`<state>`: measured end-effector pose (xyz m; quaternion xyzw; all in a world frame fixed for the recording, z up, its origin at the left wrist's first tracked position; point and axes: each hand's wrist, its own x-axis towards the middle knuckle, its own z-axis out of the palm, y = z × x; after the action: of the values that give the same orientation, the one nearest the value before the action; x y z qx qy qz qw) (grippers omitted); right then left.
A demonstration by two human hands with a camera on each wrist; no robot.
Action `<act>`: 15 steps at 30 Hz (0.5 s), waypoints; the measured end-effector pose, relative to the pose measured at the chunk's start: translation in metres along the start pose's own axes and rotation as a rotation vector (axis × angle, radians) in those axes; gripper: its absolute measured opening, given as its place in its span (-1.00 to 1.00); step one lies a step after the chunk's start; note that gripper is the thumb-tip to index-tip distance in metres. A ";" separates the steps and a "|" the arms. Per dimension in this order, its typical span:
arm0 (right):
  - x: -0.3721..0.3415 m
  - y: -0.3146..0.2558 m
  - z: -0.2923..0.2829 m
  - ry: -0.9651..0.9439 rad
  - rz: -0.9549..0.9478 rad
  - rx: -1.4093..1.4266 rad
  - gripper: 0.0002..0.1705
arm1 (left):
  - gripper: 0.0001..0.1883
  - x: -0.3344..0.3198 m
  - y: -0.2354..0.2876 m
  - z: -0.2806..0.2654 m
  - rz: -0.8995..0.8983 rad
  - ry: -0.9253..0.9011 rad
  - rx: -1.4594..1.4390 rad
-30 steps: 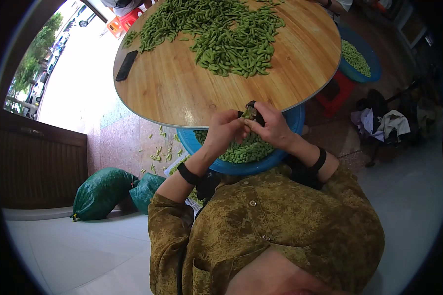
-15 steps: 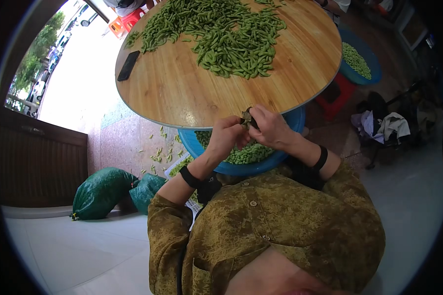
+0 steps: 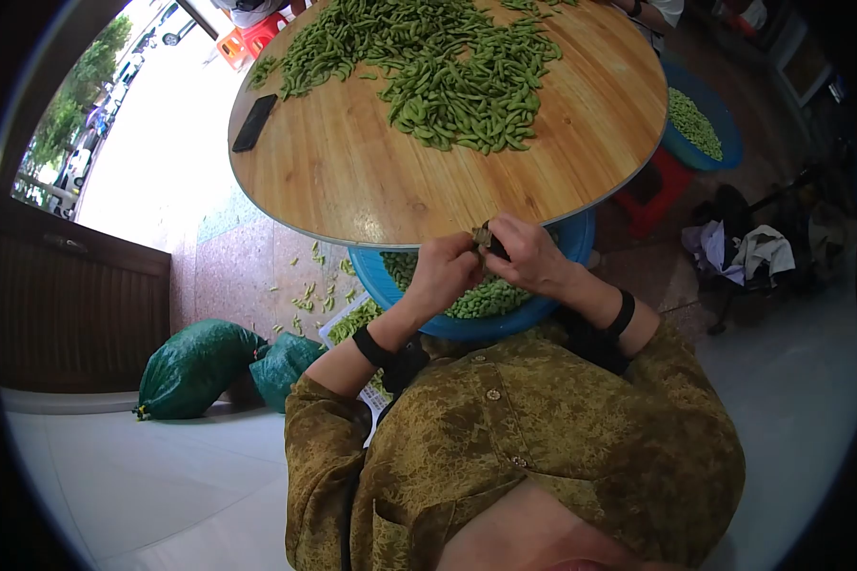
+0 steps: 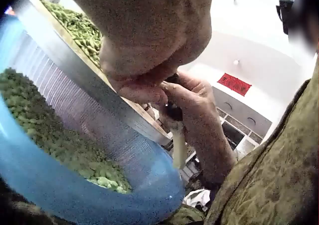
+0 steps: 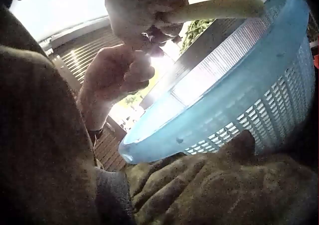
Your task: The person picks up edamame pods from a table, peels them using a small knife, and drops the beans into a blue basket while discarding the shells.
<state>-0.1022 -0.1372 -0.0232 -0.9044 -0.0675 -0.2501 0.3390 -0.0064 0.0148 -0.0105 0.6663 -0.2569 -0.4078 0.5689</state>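
In the head view the left hand (image 3: 445,273) and the right hand (image 3: 535,259) meet in front of the round table's near edge (image 3: 390,245). Their fingers pinch a small brownish object (image 3: 483,235); dark material shows beside the fingertips, and what it is cannot be told. From the right hand (image 5: 147,15), a long pale-green piece (image 5: 219,9) sticks out. The left wrist view shows that piece (image 4: 178,147) hanging below the hands. Under both hands stands a blue basket (image 3: 376,276) holding shelled green beans (image 3: 488,300).
Green pods (image 3: 467,95) lie heaped on the table beside a black phone-like slab (image 3: 254,123). Green sacks (image 3: 200,366) and scattered pods (image 3: 305,303) are on the floor at left. A red stool (image 3: 652,195) and another blue basin (image 3: 724,124) stand at right.
Both hands have come down slightly toward the body, and the fingers sit closer around the small object. Greenish at first, it now looks brownish. The head view has shifted a little.
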 end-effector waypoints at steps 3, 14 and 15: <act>0.002 0.004 -0.005 -0.073 -0.052 0.051 -0.74 | -0.86 -0.003 0.001 0.002 0.153 0.020 0.237; -0.016 0.004 -0.022 -0.325 0.074 0.093 -0.69 | -0.86 -0.083 0.011 -0.098 0.198 -0.311 1.418; -0.016 0.003 -0.021 -0.333 0.099 0.090 -0.69 | -0.86 -0.085 0.012 -0.106 0.098 -0.346 1.450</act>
<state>-0.1234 -0.1522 -0.0193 -0.9194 -0.0894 -0.0767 0.3754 0.0382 0.1387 0.0244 0.7884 -0.5768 -0.2093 -0.0443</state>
